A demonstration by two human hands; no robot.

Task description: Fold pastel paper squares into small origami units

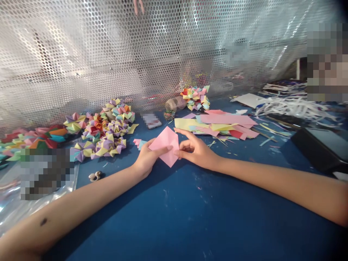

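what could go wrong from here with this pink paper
1. The pink paper is held only by the fingertips of the left hand and right hand, so it could slip and crease crooked.
2. The loose paper sheets lie just behind the right hand; a sweep might scatter them.

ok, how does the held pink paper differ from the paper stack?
The pink paper: one piece, pinched by left hand and right hand; paper stack: many sheets on the table, untouched. The pink paper is one colour; paper stack mixes pink, yellow, red. Both coloured paper.
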